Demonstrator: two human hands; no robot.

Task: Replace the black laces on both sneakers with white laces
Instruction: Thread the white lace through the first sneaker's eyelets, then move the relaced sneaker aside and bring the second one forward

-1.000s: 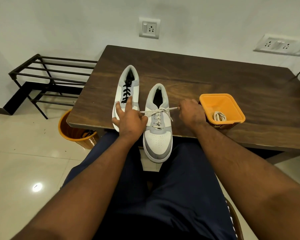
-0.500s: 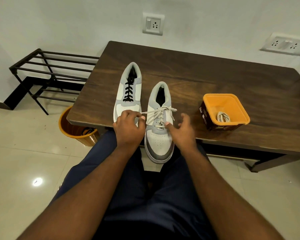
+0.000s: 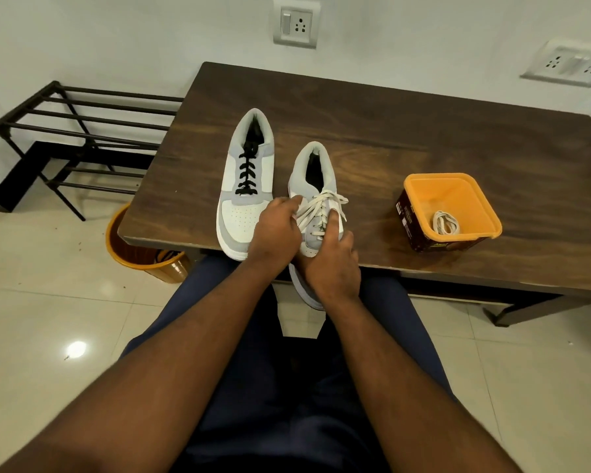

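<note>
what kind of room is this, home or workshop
Most likely a room in a home, perhaps near an entrance: a black metal shoe rack stands by the white wall, a wooden table sits on a glossy tiled floor, and wall sockets are household ones.

The table (image 3: 372,124) has bare wood behind the 2 sneakers and between the right sneaker (image 3: 316,172) and the orange tub (image 3: 452,213). The left sneaker (image 3: 246,179) lies just beside the right one, with only a narrow gap. The left hand (image 3: 277,230) and right hand (image 3: 331,264) cover the near part of the right sneaker.
</note>
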